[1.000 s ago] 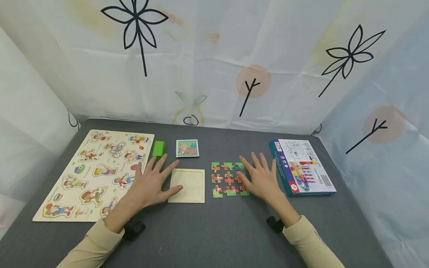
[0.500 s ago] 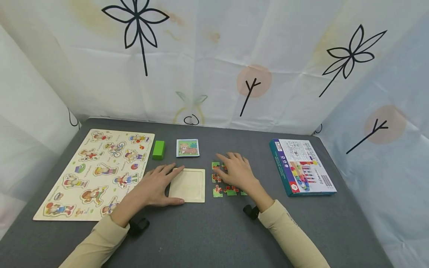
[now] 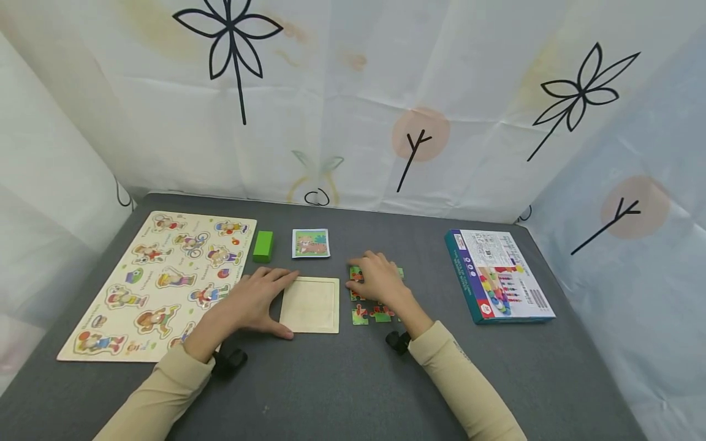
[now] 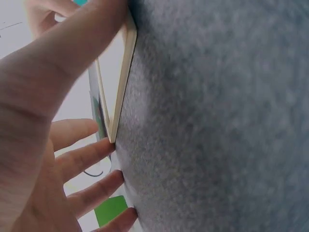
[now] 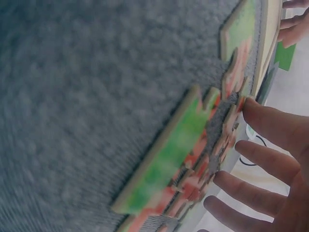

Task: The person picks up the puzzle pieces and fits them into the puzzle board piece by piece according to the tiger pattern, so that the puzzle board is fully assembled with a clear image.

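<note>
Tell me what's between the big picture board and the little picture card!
A green block lies between the big board and the little card; the head view shows it.

Soft light, blurry wrist-view foregrounds

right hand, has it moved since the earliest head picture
Yes: in the head view the right hand has moved to the person's left, away from the teal-edged box and farther over the jigsaw pieces.
</note>
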A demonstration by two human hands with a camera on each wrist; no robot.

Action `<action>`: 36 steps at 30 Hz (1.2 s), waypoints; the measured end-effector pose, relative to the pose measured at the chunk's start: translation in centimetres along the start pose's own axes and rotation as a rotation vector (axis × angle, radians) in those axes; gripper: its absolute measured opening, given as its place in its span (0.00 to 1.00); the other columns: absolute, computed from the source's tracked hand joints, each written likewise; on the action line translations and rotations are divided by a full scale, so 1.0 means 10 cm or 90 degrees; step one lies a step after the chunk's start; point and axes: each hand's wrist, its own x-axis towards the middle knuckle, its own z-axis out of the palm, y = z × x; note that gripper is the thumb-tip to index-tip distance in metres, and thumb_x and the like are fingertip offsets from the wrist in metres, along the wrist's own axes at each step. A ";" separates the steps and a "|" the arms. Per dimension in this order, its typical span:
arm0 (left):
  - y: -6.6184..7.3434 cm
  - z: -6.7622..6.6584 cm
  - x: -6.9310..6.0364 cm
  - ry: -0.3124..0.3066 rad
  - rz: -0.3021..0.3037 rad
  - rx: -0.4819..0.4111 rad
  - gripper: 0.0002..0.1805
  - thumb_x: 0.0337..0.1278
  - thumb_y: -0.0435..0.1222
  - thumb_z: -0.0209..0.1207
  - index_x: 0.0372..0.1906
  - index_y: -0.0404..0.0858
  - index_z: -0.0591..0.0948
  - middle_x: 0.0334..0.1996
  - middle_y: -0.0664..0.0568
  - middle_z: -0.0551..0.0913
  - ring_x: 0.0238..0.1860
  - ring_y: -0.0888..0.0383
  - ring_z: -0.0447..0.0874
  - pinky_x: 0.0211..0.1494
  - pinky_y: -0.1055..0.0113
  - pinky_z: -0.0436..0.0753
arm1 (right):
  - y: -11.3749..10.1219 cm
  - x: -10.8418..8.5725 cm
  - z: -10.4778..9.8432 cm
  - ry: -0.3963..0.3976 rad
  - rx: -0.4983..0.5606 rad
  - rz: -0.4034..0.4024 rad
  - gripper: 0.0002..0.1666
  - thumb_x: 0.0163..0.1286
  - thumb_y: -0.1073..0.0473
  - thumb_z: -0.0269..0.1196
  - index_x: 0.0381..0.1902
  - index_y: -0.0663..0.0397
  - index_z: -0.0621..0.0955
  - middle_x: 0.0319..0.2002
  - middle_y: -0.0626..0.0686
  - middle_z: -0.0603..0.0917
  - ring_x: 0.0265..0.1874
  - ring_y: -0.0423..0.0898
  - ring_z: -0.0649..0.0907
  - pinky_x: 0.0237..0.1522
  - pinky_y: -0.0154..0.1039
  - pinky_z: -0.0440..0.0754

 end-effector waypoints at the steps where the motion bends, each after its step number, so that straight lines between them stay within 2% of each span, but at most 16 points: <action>1: -0.01 0.00 0.00 -0.003 0.002 0.000 0.63 0.33 0.65 0.77 0.76 0.37 0.68 0.71 0.40 0.73 0.68 0.37 0.71 0.62 0.34 0.74 | 0.00 0.00 0.00 0.002 -0.001 -0.001 0.29 0.69 0.48 0.70 0.65 0.49 0.82 0.59 0.59 0.83 0.60 0.62 0.79 0.56 0.66 0.78; 7: -0.04 -0.01 0.01 -0.002 0.011 -0.003 0.63 0.30 0.63 0.79 0.74 0.35 0.70 0.71 0.39 0.73 0.69 0.36 0.70 0.62 0.34 0.74 | -0.01 0.02 0.01 0.021 -0.006 -0.013 0.23 0.68 0.50 0.71 0.58 0.51 0.86 0.52 0.59 0.85 0.51 0.60 0.83 0.40 0.55 0.80; 11: -0.05 0.00 0.02 0.001 0.009 -0.004 0.63 0.29 0.64 0.79 0.73 0.35 0.71 0.70 0.40 0.73 0.69 0.36 0.69 0.62 0.34 0.74 | -0.02 0.03 0.02 0.043 -0.006 -0.023 0.20 0.67 0.52 0.72 0.54 0.51 0.88 0.48 0.58 0.87 0.43 0.57 0.84 0.28 0.44 0.73; 14: -0.05 0.00 0.02 0.003 0.005 -0.005 0.63 0.29 0.64 0.79 0.73 0.35 0.72 0.69 0.41 0.73 0.69 0.37 0.69 0.62 0.34 0.74 | -0.01 0.04 0.02 0.057 0.005 -0.030 0.17 0.67 0.54 0.72 0.52 0.52 0.89 0.46 0.58 0.88 0.38 0.54 0.85 0.23 0.38 0.67; 23: -0.07 -0.02 0.02 -0.001 0.005 -0.011 0.63 0.29 0.66 0.79 0.73 0.35 0.72 0.68 0.41 0.74 0.68 0.37 0.70 0.62 0.35 0.75 | -0.01 0.07 0.04 0.086 0.017 -0.044 0.14 0.66 0.57 0.71 0.48 0.54 0.90 0.45 0.58 0.90 0.33 0.51 0.85 0.20 0.36 0.64; 28: -0.09 -0.04 0.04 -0.010 0.002 -0.014 0.62 0.30 0.64 0.79 0.72 0.35 0.72 0.67 0.41 0.74 0.68 0.37 0.70 0.61 0.35 0.75 | -0.01 0.09 0.04 0.093 0.012 -0.049 0.15 0.63 0.61 0.68 0.47 0.54 0.91 0.44 0.58 0.90 0.26 0.45 0.76 0.21 0.37 0.61; 32: -0.08 -0.04 0.05 -0.013 0.000 -0.015 0.61 0.30 0.65 0.79 0.72 0.35 0.73 0.67 0.42 0.74 0.68 0.38 0.70 0.61 0.36 0.75 | -0.01 0.09 0.04 0.101 0.013 -0.053 0.17 0.61 0.62 0.67 0.48 0.55 0.90 0.44 0.59 0.90 0.24 0.45 0.70 0.20 0.37 0.57; 36: -0.08 -0.03 0.05 -0.013 -0.004 -0.021 0.61 0.29 0.65 0.79 0.71 0.36 0.74 0.67 0.42 0.75 0.68 0.38 0.70 0.62 0.35 0.74 | -0.05 0.06 0.02 0.111 0.020 -0.058 0.19 0.61 0.62 0.65 0.50 0.56 0.90 0.45 0.59 0.89 0.28 0.48 0.76 0.22 0.37 0.56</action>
